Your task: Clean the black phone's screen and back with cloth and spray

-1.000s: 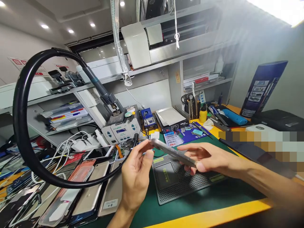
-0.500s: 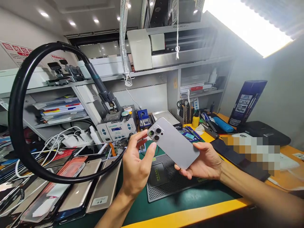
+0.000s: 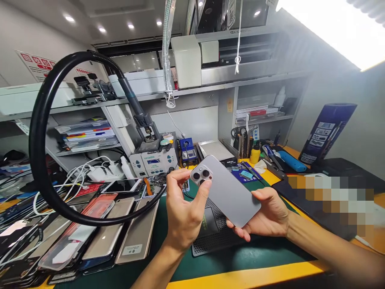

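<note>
Currently both hands clasping grey phone; behind, black holder containing scissors, tweezers.

- phone is showing plain slvr-gry
- mat is showing dk grn
- pad is showing gry w/ dotted hole pattern
- desk edge is showing yel
- hose is looking blk

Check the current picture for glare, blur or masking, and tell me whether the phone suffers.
Head view: the lamp at top right is blown out, with pale haze beside it; head view: a pixelated patch masks part of the right side; head view: the phone reads clearly, its outline crisp.
</note>
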Action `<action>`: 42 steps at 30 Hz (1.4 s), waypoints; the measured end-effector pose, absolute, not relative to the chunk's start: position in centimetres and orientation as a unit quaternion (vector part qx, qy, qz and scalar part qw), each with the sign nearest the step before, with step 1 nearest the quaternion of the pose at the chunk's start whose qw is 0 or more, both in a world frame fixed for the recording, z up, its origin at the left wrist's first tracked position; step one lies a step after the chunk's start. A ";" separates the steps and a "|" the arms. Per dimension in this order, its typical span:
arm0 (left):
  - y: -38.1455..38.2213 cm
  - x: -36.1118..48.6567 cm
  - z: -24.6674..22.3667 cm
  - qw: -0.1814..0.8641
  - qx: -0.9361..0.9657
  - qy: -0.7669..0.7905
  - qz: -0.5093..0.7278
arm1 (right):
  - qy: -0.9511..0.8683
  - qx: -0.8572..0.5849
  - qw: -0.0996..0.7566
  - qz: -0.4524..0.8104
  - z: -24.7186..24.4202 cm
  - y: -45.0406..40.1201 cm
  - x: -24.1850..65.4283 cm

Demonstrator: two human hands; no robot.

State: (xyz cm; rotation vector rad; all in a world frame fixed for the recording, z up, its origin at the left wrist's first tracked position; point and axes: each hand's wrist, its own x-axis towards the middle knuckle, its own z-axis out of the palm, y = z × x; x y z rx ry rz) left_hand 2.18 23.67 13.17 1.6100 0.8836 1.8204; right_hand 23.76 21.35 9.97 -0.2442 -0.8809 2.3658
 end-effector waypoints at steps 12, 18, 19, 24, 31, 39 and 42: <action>23.6 2.3 13.3 0.360 0.553 0.332 0.674 | -0.313 -0.130 0.301 0.892 9.7 21.6 23.4; 23.7 2.2 13.1 0.281 0.571 0.363 0.681 | -0.311 -0.101 0.292 0.899 9.4 21.6 23.4; 23.8 2.2 13.2 0.258 0.571 0.376 0.682 | -0.313 -0.098 0.290 0.899 9.4 21.6 23.3; 23.9 2.5 13.5 0.184 0.560 0.455 0.667 | -0.328 -0.086 0.286 0.896 9.2 21.6 23.0; 23.7 2.3 13.1 0.171 0.557 0.435 0.687 | -0.314 -0.160 0.278 0.894 9.8 21.2 23.2; 23.6 2.6 13.1 0.123 0.565 0.442 0.686 | -0.300 -0.125 0.267 0.907 9.1 21.5 23.3; 23.4 2.6 13.0 0.148 0.571 0.452 0.669 | -0.301 -0.128 0.271 0.905 9.0 21.5 23.3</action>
